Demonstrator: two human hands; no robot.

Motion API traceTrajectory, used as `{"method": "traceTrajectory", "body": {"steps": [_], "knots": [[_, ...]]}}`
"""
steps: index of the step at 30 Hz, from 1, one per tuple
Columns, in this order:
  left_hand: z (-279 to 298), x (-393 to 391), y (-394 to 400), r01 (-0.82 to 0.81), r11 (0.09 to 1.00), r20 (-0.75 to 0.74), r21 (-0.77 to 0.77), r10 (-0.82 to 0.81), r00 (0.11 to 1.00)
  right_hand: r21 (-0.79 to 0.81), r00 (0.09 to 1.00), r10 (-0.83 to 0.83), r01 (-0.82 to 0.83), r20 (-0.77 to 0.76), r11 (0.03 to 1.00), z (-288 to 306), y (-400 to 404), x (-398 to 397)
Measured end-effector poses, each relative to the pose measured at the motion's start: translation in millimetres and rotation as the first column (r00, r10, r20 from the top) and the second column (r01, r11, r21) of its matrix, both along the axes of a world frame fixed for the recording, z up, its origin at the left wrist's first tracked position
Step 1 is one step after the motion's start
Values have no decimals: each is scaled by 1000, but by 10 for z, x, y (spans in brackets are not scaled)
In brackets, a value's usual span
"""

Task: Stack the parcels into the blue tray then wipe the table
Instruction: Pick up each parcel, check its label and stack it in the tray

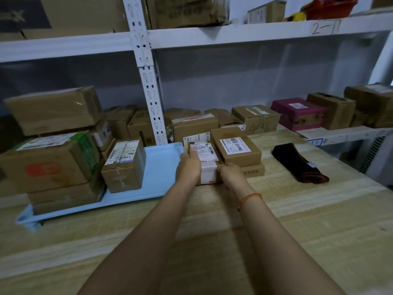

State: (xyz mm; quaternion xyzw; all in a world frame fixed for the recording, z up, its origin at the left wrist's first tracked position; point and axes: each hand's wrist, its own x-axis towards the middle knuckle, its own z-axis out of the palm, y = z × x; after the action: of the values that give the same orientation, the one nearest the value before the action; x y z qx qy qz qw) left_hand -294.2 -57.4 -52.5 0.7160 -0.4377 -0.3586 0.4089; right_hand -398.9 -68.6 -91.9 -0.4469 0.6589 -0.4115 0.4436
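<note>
On my left the blue tray [161,167] holds stacked boxes [123,165]; just right of it, my left hand [189,165] and right hand [231,171] grip a small parcel [207,165] on the table [297,220], its long axis running near to far

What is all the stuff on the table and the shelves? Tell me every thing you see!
blue tray: one, light blue, on the table's left side.
parcels in the tray: several, brown, stacked at its left end.
held parcel: one, brown with a white label, on the table beside the tray.
flat parcels: at least two, brown, stacked right of the held parcel.
dark cloth: one, dark brown, folded on the table's right side.
table: one, pale wood.
shelf boxes: many, brown, behind the table.
pink box: one, on the right shelf.
left hand: grips the held parcel's left side.
right hand: grips its right side.
</note>
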Motion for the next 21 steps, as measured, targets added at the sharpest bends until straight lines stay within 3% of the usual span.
{"method": "traceTrajectory", "body": {"steps": [8,13,21], "knots": [[157,-36,250,-33,990,-231,-138,0,973,-137,976,-162,182,146,974,206,243,82],[181,87,528,-39,980,-371,-193,-36,928,-225,937,-166,241,308,944,335,505,140],[336,356,1102,-102,959,-491,-266,-43,870,-172,814,-121,261,567,950,513,975,295]]}}
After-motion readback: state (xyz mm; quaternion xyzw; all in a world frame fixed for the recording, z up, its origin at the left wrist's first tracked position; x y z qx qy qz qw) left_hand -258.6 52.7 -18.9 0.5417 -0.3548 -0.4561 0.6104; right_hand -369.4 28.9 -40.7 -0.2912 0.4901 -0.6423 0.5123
